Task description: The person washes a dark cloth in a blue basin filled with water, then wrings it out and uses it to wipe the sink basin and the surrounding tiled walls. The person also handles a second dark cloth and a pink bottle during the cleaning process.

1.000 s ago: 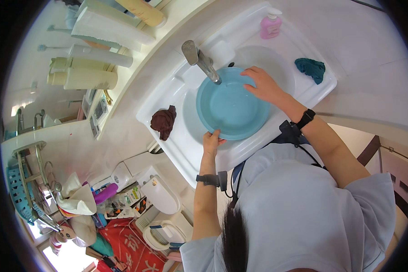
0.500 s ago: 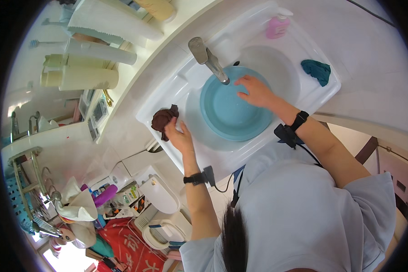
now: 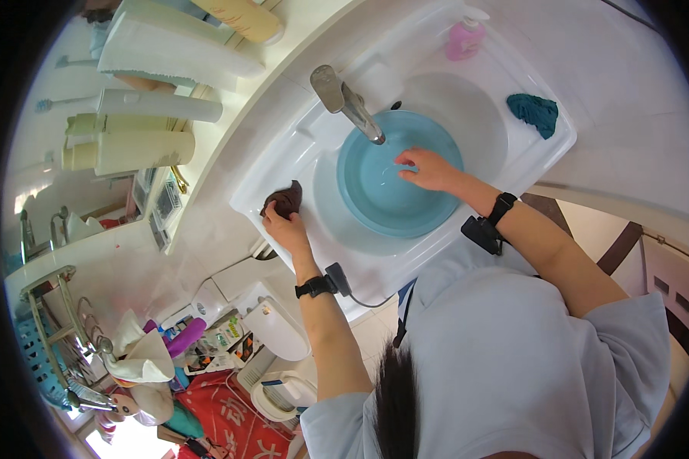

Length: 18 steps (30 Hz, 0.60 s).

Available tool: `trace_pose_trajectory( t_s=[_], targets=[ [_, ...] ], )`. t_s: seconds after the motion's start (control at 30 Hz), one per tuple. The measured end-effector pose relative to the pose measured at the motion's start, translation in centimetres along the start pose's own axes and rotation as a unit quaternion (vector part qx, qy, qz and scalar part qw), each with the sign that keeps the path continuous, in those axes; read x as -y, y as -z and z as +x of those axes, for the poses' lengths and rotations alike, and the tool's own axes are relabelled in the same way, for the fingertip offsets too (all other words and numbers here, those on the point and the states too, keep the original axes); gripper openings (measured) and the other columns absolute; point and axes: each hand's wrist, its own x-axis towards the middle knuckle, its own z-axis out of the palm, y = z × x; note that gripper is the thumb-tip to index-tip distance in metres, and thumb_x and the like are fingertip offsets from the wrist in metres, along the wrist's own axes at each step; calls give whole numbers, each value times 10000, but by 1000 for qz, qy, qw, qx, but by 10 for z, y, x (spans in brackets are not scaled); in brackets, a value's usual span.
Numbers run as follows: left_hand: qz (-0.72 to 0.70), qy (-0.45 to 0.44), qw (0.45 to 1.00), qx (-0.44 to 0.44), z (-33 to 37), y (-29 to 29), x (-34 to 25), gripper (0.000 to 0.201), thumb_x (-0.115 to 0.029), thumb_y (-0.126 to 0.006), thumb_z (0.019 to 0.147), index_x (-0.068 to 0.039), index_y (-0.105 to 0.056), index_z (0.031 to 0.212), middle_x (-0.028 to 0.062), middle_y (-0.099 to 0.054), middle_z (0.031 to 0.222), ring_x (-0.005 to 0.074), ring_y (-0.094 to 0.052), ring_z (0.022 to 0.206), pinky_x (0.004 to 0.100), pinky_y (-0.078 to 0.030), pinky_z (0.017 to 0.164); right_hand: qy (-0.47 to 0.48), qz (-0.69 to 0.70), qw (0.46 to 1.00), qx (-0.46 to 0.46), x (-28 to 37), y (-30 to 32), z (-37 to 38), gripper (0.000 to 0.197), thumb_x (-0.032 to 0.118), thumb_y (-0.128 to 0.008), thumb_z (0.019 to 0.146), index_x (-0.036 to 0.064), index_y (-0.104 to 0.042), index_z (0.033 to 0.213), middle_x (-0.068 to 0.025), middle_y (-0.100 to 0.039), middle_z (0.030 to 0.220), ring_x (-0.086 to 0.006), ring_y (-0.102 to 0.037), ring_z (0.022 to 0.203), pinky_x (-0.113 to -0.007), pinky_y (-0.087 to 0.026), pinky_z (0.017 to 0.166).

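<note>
A dark brown cloth [image 3: 286,200] lies bunched on the left rim of the white sink. My left hand [image 3: 287,233] has its fingers closed on the near side of that cloth, partly covering it. In the sink bowl sits a light blue basin [image 3: 375,210] holding clear water. Over the basin hovers my right hand [image 3: 429,170], fingers loosely bent and apart, with nothing in them. The chrome faucet [image 3: 348,103] reaches over the basin's far edge, just left of the right hand's fingertips.
On the sink's right rim lies a crumpled dark teal cloth [image 3: 533,113]. A pink pump bottle [image 3: 465,38] stands at the far corner. Bottles and a towel line the mirror shelf [image 3: 241,126] at left. A white toilet [image 3: 275,325] is at lower left.
My left hand has shifted slightly left and closed on the brown cloth, which is now more gathered. My right hand has lowered slightly toward the basin's middle.
</note>
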Motion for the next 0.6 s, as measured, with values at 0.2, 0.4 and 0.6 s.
trace_pose_trajectory(
  t_s=[0.2,0.4,0.6],
  targets=[
    [-46,59,997,32,-21,5,-2,526,-83,-643,662,-22,-487,1160,207,-547,1059,351,-542,1010,404,-431,906,-61,26,996,68,-1,0,-4,298,216,-631,842,53,-598,1089,-115,-629,1024,-222,-605,949,-331,-472,847],
    [-51,113,987,98,-33,11,19,512,-186,-686,670,-54,-495,1127,169,-580,1057,334,-578,952,388,-468,843,-53,97,993,51,-21,-7,-4,313,273,-642,815,64,-623,1047,-129,-647,948,-272,-617,885,-368,-478,789],
    [-23,142,982,123,-53,16,30,462,-250,-730,650,-25,-559,1014,166,-618,1000,330,-599,886,387,-480,796,-58,91,993,50,-19,-5,-9,303,267,-649,806,74,-634,1040,-124,-649,938,-265,-616,876,-365,-479,782]
  ],
)
